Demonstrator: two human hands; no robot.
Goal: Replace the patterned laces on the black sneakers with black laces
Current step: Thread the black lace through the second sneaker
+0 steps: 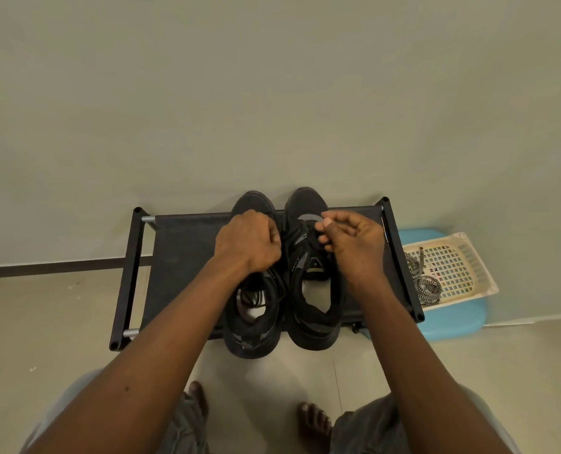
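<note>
Pale tiled floor, bare feet nearest. Black sneakers stand paired on a low black rack. Left hand is curled over one, its grip hidden. Right hand pinches a black lace. Patterned laces lie in a cream basket, far right.

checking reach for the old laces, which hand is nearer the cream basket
Right. The right hand is over the right-side sneaker, closer to the cream basket; the left hand is over the other sneaker, farther away.
</note>
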